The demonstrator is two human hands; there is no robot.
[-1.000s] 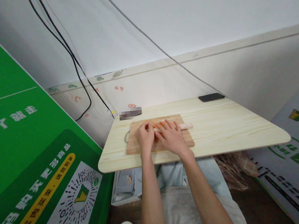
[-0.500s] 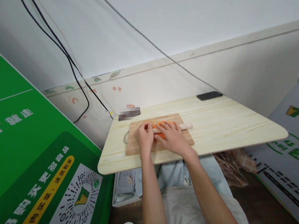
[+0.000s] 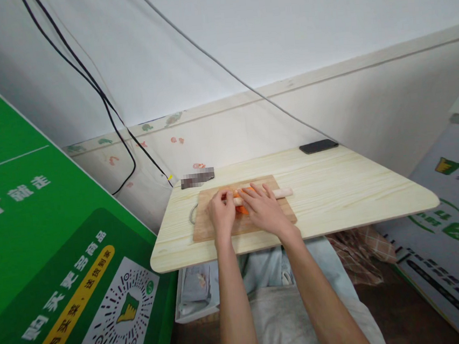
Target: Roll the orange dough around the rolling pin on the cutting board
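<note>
Rolling pin [image 3: 283, 193], axis L-R atop orange sheet [image 3: 241, 210], is covered by spread R hand [image 3: 263, 205]; grip of L hand [image 3: 221, 209] can't be told.

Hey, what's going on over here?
A person is working with both bare hands at a table. The right hand lies spread over a pale rod, while the left hand has its fingers curled by the rod's left end. Some orange material shows around the rod, on a wooden board. A dark phone-like slab lies near the wall.
</note>
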